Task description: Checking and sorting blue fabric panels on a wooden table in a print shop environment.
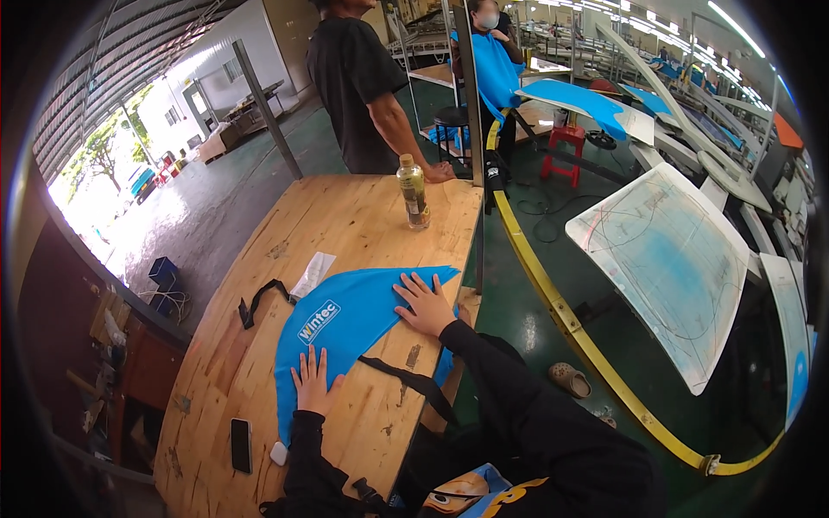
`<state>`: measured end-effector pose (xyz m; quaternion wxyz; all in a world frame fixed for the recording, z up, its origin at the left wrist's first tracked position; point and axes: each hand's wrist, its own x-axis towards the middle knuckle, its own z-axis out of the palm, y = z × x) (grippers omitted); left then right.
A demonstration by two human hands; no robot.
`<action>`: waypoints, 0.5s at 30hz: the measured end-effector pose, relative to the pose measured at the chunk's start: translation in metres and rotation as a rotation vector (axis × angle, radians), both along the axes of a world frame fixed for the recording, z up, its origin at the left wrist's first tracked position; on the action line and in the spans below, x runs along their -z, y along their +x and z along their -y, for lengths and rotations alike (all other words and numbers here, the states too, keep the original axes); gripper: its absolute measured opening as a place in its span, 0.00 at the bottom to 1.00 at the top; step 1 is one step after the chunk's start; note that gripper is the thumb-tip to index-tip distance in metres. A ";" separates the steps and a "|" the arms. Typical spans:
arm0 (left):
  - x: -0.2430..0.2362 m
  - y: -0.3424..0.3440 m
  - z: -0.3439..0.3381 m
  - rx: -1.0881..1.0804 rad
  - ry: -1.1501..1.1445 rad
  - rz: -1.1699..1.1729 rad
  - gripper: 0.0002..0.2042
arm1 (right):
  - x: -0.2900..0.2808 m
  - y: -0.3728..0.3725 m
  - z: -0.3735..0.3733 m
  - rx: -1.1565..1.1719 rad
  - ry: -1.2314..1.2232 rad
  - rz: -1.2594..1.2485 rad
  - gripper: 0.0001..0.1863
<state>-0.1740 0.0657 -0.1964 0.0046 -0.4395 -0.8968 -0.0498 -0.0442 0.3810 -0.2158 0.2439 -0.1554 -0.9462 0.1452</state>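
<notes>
My left hand (315, 384) lies open, fingers spread, on the lower left part of a blue fabric piece (367, 306) with a white printed logo. My right hand (423, 306) lies open and flat near its right corner. The fabric is spread on a wooden table (233, 363). Black straps (397, 380) show at its lower right and upper left, beside a small white packet (313, 273). A black phone (241, 446) and a small white case (279, 454) lie near my left forearm. A plastic bottle (413, 198) stands toward the far edge.
A person in a black shirt (350, 86) leans a hand on the table's far edge; behind, a masked co-worker (488, 60) holds blue fabric. To the right are a curved yellow rail (566, 319), tilted white boards (656, 268) and a red stool (563, 155). A clog (568, 380) is on the floor.
</notes>
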 end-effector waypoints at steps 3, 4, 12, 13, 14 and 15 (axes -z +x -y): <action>-0.002 0.002 -0.002 0.003 0.001 0.003 0.36 | 0.001 0.001 -0.001 0.003 0.008 -0.005 0.29; -0.003 0.003 -0.003 0.003 0.000 0.015 0.36 | 0.001 0.002 -0.002 0.005 0.005 -0.007 0.29; -0.002 0.003 -0.002 -0.001 0.002 0.014 0.36 | 0.001 0.002 -0.002 0.010 0.002 0.021 0.29; -0.001 0.003 -0.001 -0.001 0.005 0.011 0.36 | 0.001 0.003 -0.002 0.010 0.001 0.024 0.29; -0.002 0.003 -0.002 0.001 0.005 0.012 0.36 | 0.001 0.002 -0.002 0.010 0.001 0.024 0.29; -0.002 0.003 -0.002 -0.003 0.000 0.017 0.36 | 0.001 0.002 -0.002 0.010 0.001 0.024 0.29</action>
